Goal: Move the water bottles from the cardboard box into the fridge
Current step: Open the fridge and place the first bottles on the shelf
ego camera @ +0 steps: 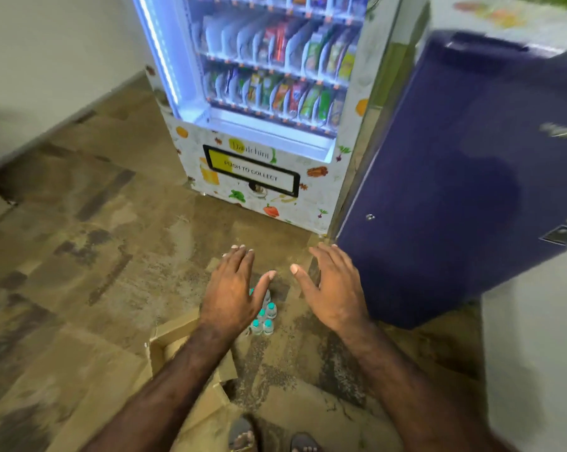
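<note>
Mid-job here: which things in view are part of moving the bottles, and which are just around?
Job:
water bottles, teal caps, on the floor
cardboard box, under the left arm
blue fridge, at right
left hand and right hand, both open, holding nothing

Just around:
snack vending machine
sandalled feet

Dim room, brightest at the vending machine's (259, 102) lit strip (motion blur throughout, edges bowed).
</note>
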Motion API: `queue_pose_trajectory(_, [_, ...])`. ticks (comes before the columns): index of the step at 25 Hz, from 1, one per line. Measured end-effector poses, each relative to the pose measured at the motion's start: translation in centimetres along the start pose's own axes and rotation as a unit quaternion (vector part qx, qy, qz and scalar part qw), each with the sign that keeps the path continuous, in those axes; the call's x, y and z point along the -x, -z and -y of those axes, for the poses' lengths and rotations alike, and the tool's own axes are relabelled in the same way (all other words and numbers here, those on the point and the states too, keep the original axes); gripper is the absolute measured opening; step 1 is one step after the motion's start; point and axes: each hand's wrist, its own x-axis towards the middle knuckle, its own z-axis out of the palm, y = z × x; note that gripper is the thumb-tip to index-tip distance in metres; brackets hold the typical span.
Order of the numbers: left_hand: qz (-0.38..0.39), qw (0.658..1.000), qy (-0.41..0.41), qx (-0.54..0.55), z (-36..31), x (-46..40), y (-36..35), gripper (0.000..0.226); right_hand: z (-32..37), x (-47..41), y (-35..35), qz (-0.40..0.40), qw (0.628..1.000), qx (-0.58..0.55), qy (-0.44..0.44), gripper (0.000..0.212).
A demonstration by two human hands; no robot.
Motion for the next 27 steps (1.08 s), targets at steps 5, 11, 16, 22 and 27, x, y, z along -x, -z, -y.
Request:
queue_pose_trajectory(5, [-0.042, 0.997, -0.055, 0.023, -5.3, -3.0, 7.5, 0.059, 1.6, 0.8, 8.7, -0.066, 0.998, 0.011, -0.006, 0.069])
queue_pose_trajectory(11, [-0.046, 0.986, -0.157, 0.02, -8.6, -6.3, 11.6, 0.063, 3.6, 2.1, 13.9, -0.142, 0.988, 0.024, -0.047, 0.069])
queue_pose_trajectory(16, [-0.073, 0.971, -0.222, 0.053, -11.4, -9.0, 13.7, 0.06, 4.7, 3.0, 16.6, -0.187, 0.979, 0.039, -0.074, 0.072])
queue_pose_trajectory(22, [-0.074, 0.958, -0.263, 0.081, -14.6, -11.4, 13.9, 0.063, 4.2, 3.4, 19.2, -0.237, 0.964, 0.054, -0.105, 0.069])
queue_pose_trajectory(27, [-0.087, 0.951, -0.281, 0.093, -17.7, -14.1, 13.4, 0.064, 2.3, 1.7, 21.5, -0.262, 0.957, 0.054, -0.116, 0.069])
